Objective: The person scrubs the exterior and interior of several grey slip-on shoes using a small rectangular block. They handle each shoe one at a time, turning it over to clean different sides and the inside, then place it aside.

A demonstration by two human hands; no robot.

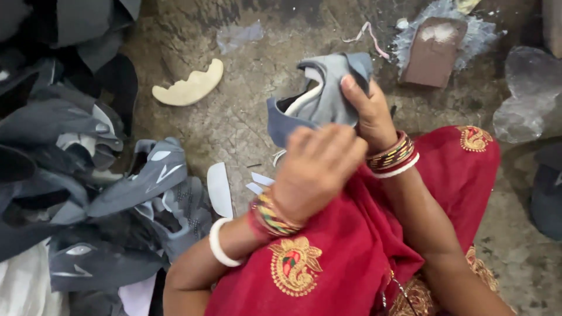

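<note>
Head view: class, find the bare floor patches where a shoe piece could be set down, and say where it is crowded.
Bare cracked concrete floor lies between the cream foam insole cut-out and the grey fabric shoe upper in the right hand. Another patch lies lower right, beside the red embroidered cloth. The pile of grey uppers crowds the left.

Grey shoe upper point(328, 96), red embroidered cloth point(351, 246)

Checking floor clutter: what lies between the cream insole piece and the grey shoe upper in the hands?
Head view: only bare cracked floor lies between the cream piece and the grey upper; nothing sits on it.
</note>
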